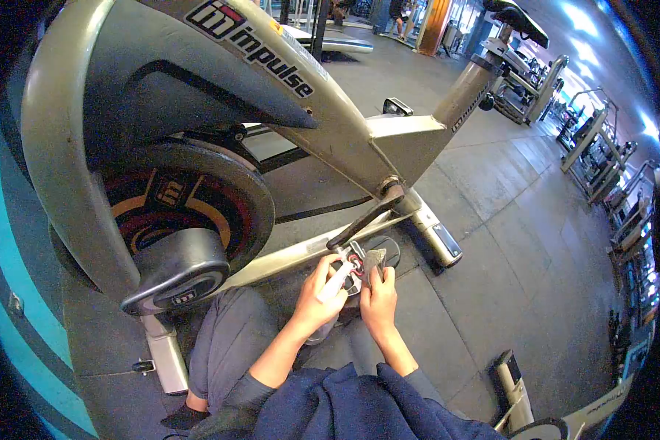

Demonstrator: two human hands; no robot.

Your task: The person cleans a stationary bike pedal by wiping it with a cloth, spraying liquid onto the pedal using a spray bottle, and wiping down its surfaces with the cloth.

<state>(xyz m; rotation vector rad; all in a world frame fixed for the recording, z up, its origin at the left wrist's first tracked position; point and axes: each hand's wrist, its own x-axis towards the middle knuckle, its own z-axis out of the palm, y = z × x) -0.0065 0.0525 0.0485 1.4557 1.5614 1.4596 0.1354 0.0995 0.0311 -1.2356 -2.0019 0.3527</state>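
Low on the near side of an exercise bike, a pedal with silver and red parts hangs on the dark crank arm. My left hand is closed at the pedal's left side, its thumb and fingers against it. My right hand pinches a grey, worn-looking flat piece at the pedal's right side. Whether that piece is a strap or a cloth I cannot tell. A thin dark loop curves out beside it. My fingers hide part of the pedal.
The bike's flywheel and its rounded cover stand to the left. A rear foot bar rests on dark floor tiles. Part of another machine shows at lower right. Gym machines line the right side.
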